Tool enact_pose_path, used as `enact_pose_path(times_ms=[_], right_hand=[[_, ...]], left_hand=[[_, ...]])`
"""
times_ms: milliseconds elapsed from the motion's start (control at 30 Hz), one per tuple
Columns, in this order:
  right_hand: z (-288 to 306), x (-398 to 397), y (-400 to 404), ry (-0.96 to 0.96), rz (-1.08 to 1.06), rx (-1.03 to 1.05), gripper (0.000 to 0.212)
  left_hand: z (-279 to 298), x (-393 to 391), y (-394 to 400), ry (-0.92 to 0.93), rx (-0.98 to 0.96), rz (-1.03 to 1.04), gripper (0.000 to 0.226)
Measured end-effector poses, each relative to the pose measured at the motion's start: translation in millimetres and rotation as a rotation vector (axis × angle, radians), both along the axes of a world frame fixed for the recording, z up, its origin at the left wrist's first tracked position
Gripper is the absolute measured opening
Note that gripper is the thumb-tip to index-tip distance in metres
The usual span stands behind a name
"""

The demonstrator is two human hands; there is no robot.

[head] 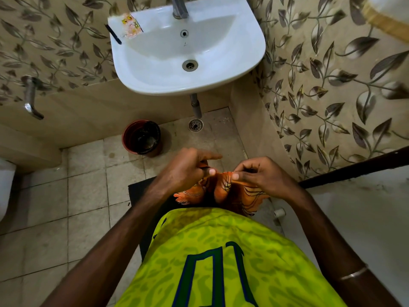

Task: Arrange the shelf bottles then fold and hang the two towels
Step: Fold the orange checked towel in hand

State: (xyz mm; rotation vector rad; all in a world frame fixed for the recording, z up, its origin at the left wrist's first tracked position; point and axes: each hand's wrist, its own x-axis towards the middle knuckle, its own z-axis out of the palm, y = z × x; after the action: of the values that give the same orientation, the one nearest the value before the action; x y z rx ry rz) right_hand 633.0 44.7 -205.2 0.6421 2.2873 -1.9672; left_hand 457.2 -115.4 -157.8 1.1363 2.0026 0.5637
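Our left hand [188, 167] and right hand [259, 173] each pinch upper edge of orange striped towel [223, 189], thumbs pressed on cloth, left index finger extended. Towel hangs bunched between hands, above black floor mat [141, 193], in front of our green jersey [221, 251]. Beyond: red bin [142, 138] on tiled floor, white washbasin [188, 52] with sachet strip [132, 25] on rim.
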Motion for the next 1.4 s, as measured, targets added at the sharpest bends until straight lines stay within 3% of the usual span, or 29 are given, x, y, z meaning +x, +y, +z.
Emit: enact_pose_path(times_ms=[133, 300, 933, 1100, 1400], right_hand=[[0.3, -11.0, -4.5, -0.02, 0.044, 0.075, 0.011], [4.1, -7.9, -2.2, -0.006, 0.06, 0.05, 0.009], [-0.8, 25.4, 14.9, -0.114, -0.006, 0.015, 0.005], [3.8, 27.1, 11.8, -0.027, -0.033, 0.02, 0.021], [12.3, 24.0, 9.8, 0.043, 0.135, -0.133, 0.027]], left_hand=[[-5.7, 16.5, 8.0, -0.06, 0.026, -0.107, 0.037], [-4.4, 11.0, 10.7, -0.033, -0.009, -0.058, 0.012], [-2.7, -18.6, -4.0, 0.012, -0.019, 0.054, 0.011], [-6.8, -21.2, -6.4, 0.006, -0.025, 0.082, 0.011], [-6.0, -26.7, -1.3, 0.046, -0.006, 0.14, 0.009]])
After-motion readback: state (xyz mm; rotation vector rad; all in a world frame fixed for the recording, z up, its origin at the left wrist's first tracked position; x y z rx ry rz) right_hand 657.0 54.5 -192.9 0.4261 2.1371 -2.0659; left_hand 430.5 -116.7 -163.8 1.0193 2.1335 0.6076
